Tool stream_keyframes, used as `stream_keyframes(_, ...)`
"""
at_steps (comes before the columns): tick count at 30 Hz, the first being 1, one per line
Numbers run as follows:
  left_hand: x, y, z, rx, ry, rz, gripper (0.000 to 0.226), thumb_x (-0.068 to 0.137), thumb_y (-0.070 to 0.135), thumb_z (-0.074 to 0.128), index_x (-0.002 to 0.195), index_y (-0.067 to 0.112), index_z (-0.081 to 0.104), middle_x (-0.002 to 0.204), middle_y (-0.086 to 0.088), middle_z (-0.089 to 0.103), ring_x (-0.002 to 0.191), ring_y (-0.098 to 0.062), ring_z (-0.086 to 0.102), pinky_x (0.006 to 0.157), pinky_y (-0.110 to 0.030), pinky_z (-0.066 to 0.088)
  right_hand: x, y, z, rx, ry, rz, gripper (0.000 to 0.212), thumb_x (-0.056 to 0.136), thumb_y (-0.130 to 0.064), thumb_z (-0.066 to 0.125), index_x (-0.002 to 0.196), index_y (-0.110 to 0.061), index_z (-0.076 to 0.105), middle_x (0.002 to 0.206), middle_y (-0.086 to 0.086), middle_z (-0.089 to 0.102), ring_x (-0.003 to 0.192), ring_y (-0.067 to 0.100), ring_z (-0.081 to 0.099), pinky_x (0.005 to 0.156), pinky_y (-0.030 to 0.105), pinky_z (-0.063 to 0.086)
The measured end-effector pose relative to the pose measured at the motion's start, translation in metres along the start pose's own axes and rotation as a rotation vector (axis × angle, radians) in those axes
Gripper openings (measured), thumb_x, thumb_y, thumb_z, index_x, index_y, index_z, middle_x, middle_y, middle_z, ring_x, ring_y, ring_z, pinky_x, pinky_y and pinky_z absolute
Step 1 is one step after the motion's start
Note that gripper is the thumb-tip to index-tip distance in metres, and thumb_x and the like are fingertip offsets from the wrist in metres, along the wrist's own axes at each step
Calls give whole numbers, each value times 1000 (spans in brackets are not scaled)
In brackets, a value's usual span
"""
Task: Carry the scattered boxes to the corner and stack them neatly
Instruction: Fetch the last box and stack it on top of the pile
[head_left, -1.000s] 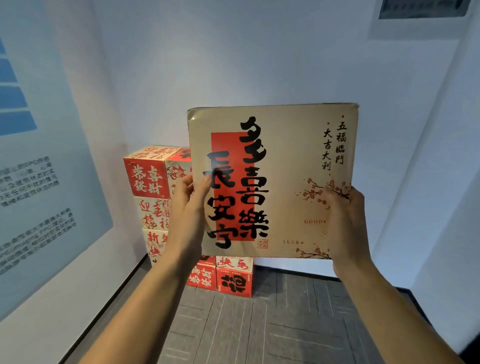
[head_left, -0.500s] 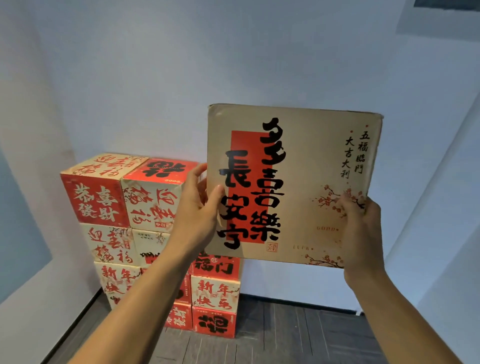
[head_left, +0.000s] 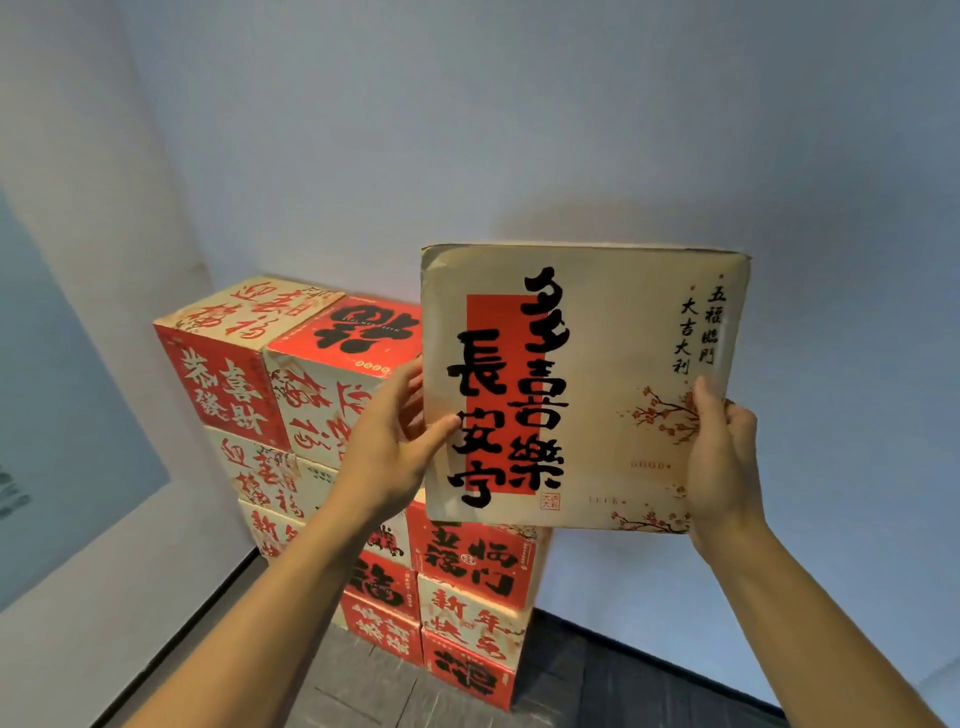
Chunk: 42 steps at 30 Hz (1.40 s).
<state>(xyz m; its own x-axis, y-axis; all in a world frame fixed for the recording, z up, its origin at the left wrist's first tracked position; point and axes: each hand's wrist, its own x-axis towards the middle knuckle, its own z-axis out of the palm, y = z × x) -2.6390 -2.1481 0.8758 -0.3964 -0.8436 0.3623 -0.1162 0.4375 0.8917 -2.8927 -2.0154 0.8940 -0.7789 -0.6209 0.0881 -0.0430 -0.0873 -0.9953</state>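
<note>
The beige flat cardboard box (head_left: 597, 364) bears large black calligraphy, 多喜樂 長安寧, over a red panel, with smaller 五福臨門 大吉大利 at its upper right. Behind it, a red-sided carton (head_left: 218, 395) reads 恭喜發財 and a cream carton (head_left: 470, 618) reads 新年快乐.

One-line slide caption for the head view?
The left hand and right hand hold a flat beige cardboard box with black calligraphy upright in front of the stacked red-and-cream boxes in the corner.
</note>
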Motion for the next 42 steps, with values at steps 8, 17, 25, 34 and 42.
stream_keyframes(8,56,-97,19,94,15,-25,62,98,17,72,150,39,48,126,29,67,116,9,66,98,-14,53,78,56,53,-33,39,97,58,102,-73,31,137,-27,39,115,-9,60,104,13,63,86,44,53)
stream_keyframes(17,85,-192,26,177,31,-114,61,99,9,70,144,42,45,123,36,58,111,27,56,90,4,41,114,116,100,3,41,253,85,87,-86,19,155,-40,41,143,-9,60,122,8,58,85,25,45)
stream_keyframes(25,76,-239,34,266,129,-237,58,99,12,67,144,41,45,124,33,60,109,26,58,93,-10,52,101,161,129,102,127,302,58,88,-75,15,136,-53,39,122,-31,56,112,-10,53,88,14,39)
stream_keyframes(34,75,-261,44,293,136,-338,48,100,8,66,143,23,51,128,13,64,110,17,57,101,-29,53,111,194,130,73,127,430,45,100,-69,10,130,-50,38,113,-26,55,104,-6,52,105,29,34)
stream_keyframes(42,73,-269,49,324,110,-361,46,99,8,67,140,22,50,126,12,65,114,-5,65,93,-9,46,109,205,128,40,92,441,40,102,-65,7,108,-57,45,106,-31,57,97,-14,54,92,19,39)
